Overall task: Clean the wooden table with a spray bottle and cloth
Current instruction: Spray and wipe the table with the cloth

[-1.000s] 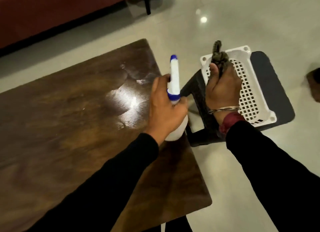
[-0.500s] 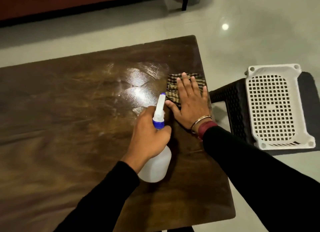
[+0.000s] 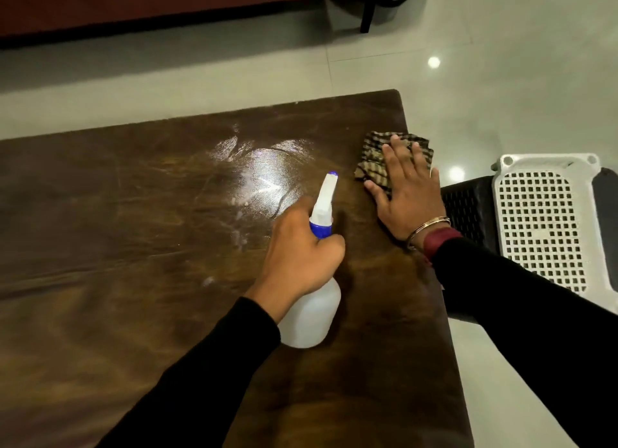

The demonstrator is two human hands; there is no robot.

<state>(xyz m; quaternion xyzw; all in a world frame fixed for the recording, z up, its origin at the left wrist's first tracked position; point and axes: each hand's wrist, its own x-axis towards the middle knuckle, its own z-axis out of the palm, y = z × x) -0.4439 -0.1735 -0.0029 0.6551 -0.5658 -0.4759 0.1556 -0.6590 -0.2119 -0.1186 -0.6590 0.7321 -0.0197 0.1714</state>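
Wooden table (image 3: 133,280) wiping: right hand (image 3: 409,193) flat on cloth (image 3: 373,153) at its far corner, left hand (image 3: 301,247) gripping spray bottle (image 3: 311,314), next probably dragging cloth through wet patch (image 3: 264,170).

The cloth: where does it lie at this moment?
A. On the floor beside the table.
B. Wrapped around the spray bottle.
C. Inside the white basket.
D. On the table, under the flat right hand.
D: the right hand lies flat on the cloth, which rests on the table near its far right corner. The left hand holds the spray bottle apart from it.
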